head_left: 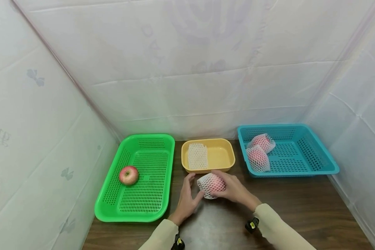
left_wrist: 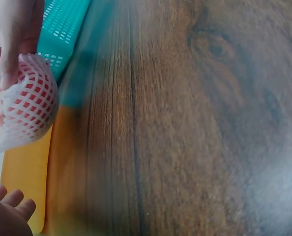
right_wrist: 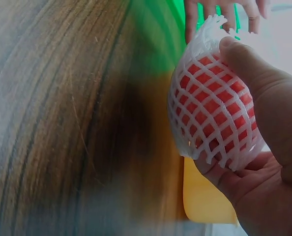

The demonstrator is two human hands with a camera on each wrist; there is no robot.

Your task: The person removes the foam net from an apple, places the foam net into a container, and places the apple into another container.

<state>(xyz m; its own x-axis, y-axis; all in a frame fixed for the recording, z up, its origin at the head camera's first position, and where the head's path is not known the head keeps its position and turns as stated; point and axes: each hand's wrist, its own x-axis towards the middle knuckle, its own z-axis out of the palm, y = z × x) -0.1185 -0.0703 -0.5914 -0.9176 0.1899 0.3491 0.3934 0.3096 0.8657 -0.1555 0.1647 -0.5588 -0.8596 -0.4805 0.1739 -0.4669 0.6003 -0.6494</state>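
An apple in a white foam net (head_left: 217,184) is held above the table, just in front of the yellow tray. My right hand (head_left: 235,190) grips it from the right; in the right wrist view the thumb (right_wrist: 249,61) presses on the netting and fingers curl underneath. The net's loose end points left, towards my left hand (head_left: 185,201). That hand is spread, its fingers (left_wrist: 13,197) apart from the net in the left wrist view, holding nothing. An unwrapped red-yellow apple (head_left: 128,175) lies in the green basket (head_left: 132,217) at the left.
The yellow tray (head_left: 220,156) behind my hands holds flat white foam nets (head_left: 197,156) on its left side. At the right a blue basket (head_left: 300,173) contains two net-wrapped apples (head_left: 258,159). White sheeting (head_left: 187,86) encloses the wooden table (head_left: 300,208) at back and sides.
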